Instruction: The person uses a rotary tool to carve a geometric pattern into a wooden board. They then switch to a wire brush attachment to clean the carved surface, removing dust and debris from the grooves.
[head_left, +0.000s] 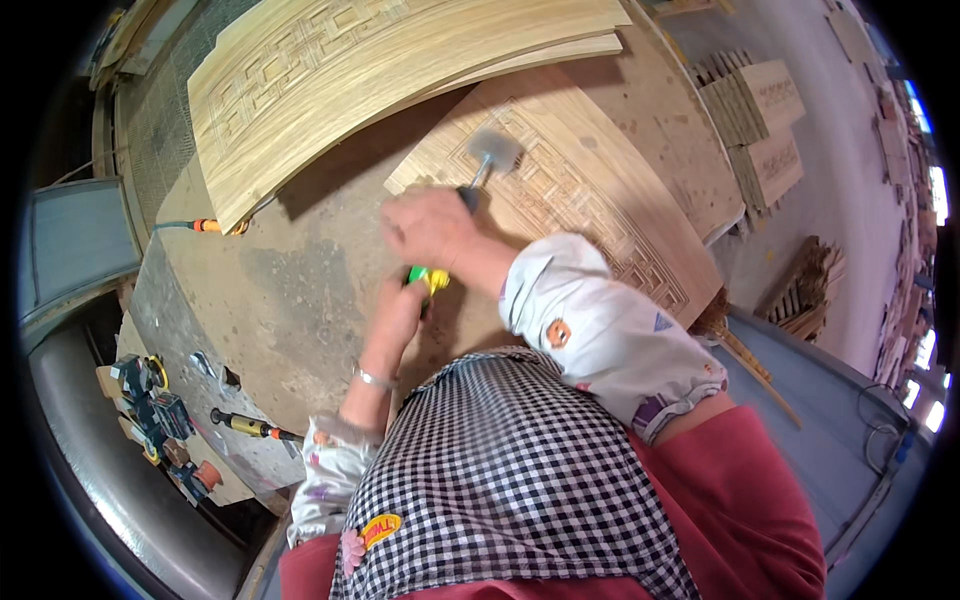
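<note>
Both my hands are closed around one slim tool that looks like a straight grinder (428, 277). It has a green and yellow body, a dark neck and a thin metal shaft. Its round grey head (496, 150) is smeared by motion over a carved wooden panel (620, 180); I cannot tell whether it touches the wood. My right hand (430, 225) wraps the front part near the neck. Lower down and to the left, my left hand (398, 312) grips the rear end. The panel lies slanted on the workbench (310, 330), geometric carving along its middle.
A larger carved panel (400, 60) overlaps the worked one at the far side. At left lie an orange plug connector (207, 226), a yellow-black power tool (240, 422) and several batteries (170, 412). Stacked carved blocks (750, 105) stand right, beyond the bench; a brush (735, 340) lies nearer.
</note>
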